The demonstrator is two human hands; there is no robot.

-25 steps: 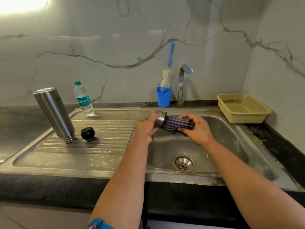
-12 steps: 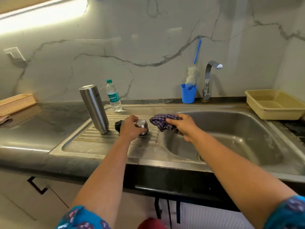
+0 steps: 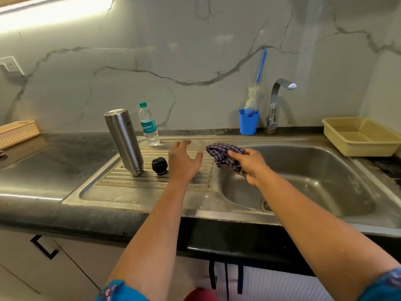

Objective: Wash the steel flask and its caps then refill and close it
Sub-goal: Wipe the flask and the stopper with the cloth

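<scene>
A tan basket (image 3: pixel 17 133) is sitting at the far left of the dark surface (image 3: pixel 65 153), well apart from the work. On the ribbed drainboard (image 3: pixel 134 181) the flask (image 3: pixel 124 141) is standing mouth down, likely so that water is draining out of it, and a water bottle (image 3: pixel 148 124) is waiting just behind it against the wall, probably for the refill. The black cap (image 3: pixel 160 166) is resting just right of the flask's base, apart from it. The left hand (image 3: pixel 184 162) is hovering over the drainboard beside that cap with fingers spread wide and nothing in it; the steel outer cap is not showing anywhere, and it cannot be told whether the hand is covering it. The right hand (image 3: pixel 249 166) is closing around a bunched checked cloth (image 3: pixel 223 156), holding it over the near-left rim of the sink (image 3: pixel 325 170), seemingly ready for wiping another piece dry. Further right, a blue cup (image 3: pixel 249 122) is keeping a bottle brush (image 3: pixel 252 98) upright beside the tap (image 3: pixel 280 98), which is showing no running water. A yellow basket (image 3: pixel 362 137) is sitting at the sink's far right corner. Judging by this layout, washing looks finished and drying is underway, with refilling and closing not yet begun.
</scene>
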